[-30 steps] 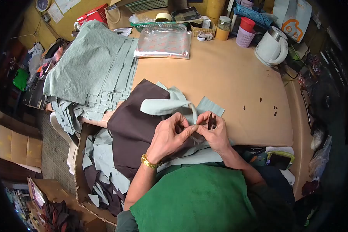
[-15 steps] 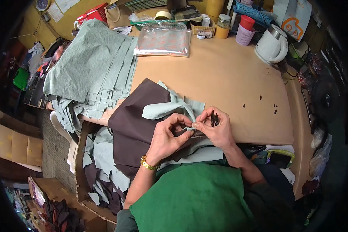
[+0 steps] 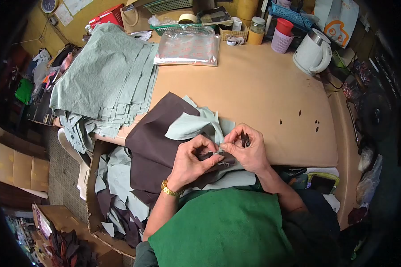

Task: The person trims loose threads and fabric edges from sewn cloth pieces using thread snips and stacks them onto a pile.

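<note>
My left hand (image 3: 192, 161), with a gold watch (image 3: 168, 188) on its wrist, pinches the edge of a dark brown and pale green fabric piece (image 3: 158, 140) between thumb and fingers. Close beside it, my right hand (image 3: 247, 150) pinches the same piece at the seam. Dark thread snips (image 3: 245, 139) are tucked within the right hand's fingers, mostly hidden. Loose pale threads (image 3: 225, 163) hang just below the fingertips. A pale green flap (image 3: 187, 126) stands up folded above my left hand. The rest of the brown cloth spreads left over the table edge.
Stacked pale green cloth pieces (image 3: 104, 75) cover the table's left side. A clear plastic packet (image 3: 187, 46) and a white kettle (image 3: 313, 52) stand at the back. Below left, a cardboard box (image 3: 93, 209) holds fabric scraps. Small dark marks dot the tan tabletop (image 3: 272, 89) at right.
The pale green flap has shifted and opened wider. The right fingers have curled further over the snips, and more loose thread shows by the left fingertips. Both hands stay nearly in place.
</note>
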### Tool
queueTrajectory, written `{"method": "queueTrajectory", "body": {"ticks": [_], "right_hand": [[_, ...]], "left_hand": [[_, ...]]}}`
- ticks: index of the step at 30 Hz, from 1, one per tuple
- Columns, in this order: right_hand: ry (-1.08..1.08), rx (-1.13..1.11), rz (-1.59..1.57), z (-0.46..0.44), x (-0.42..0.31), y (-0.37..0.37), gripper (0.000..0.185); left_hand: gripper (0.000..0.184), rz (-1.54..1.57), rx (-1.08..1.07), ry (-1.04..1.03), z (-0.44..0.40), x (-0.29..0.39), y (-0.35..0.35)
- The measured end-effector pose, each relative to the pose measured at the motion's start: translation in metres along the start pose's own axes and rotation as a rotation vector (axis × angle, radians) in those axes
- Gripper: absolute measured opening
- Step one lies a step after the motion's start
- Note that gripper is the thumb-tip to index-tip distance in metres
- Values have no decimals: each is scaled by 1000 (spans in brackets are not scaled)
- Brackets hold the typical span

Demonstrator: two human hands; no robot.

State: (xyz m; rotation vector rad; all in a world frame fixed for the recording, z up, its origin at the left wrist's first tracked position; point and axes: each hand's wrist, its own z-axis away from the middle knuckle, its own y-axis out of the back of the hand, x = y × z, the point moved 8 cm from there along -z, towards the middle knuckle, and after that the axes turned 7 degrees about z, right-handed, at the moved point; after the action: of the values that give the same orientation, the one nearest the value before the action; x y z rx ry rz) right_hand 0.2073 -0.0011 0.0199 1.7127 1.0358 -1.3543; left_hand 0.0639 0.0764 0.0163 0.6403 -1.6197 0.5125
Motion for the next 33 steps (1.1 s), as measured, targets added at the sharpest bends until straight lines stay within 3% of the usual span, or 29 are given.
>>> {"method": "queueTrajectory", "body": {"ticks": [1,2,6,9,11,12,14,33], "right_hand": [[-5,-31,-3,1,3,-2,18],[-9,-63,-7,2,4,-4,18],[-5,-128,45,1,-11,-7,21],[69,-6,283,1,-29,6,31],[293,15,520,5,-40,12,37],[293,13,519,5,-44,15,37],[540,-46,941,14,-66,4,39],[699,77,1003,27,-68,-8,30]], "left_hand": [[19,4,-59,44,1,-3,-2],[18,52,-125,-41,0,8,-5],[21,22,-86,45,2,9,-1],[27,93,-38,81,2,6,2],[30,47,-13,43,1,12,4],[30,46,-11,43,0,12,4],[33,89,11,31,-1,11,3],[36,102,7,54,-1,18,-2]]}}
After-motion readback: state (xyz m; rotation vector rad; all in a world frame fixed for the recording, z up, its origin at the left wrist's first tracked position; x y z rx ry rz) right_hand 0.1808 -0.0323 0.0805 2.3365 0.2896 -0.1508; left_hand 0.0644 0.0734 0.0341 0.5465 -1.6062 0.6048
